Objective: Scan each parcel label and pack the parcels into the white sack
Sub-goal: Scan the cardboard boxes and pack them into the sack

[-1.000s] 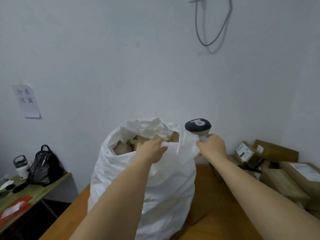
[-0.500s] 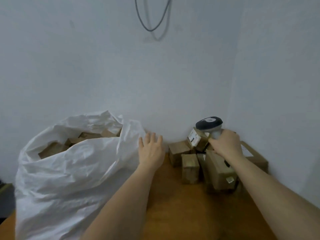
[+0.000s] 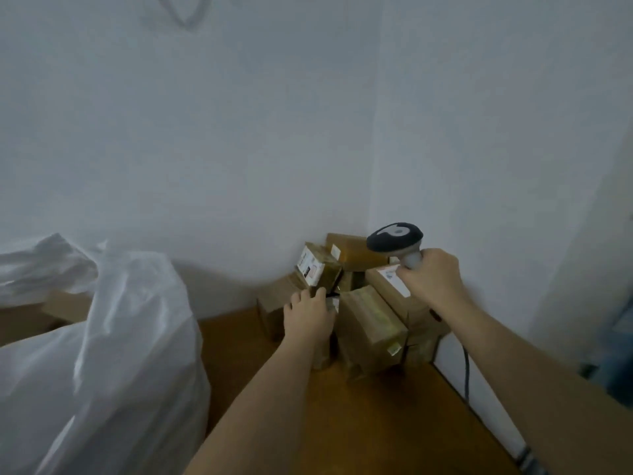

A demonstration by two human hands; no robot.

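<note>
Right hand (image 3: 432, 282) is wrapped around the grip of the barcode scanner (image 3: 395, 238), its dark head raised above the parcel pile (image 3: 368, 313) in the wall corner. Left hand (image 3: 310, 315) reaches into that pile, fingers curled over a small parcel (image 3: 323, 347) beside a larger brown box (image 3: 371, 323) — a firm grasp cannot be confirmed through blur. White sack (image 3: 113, 354) stands at left on the wooden table (image 3: 376, 423), open — cartons visible inside.

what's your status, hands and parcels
Left hand on a parcel in the pile. Right hand grips scanner. Sack open, left. Nothing in the way.
</note>
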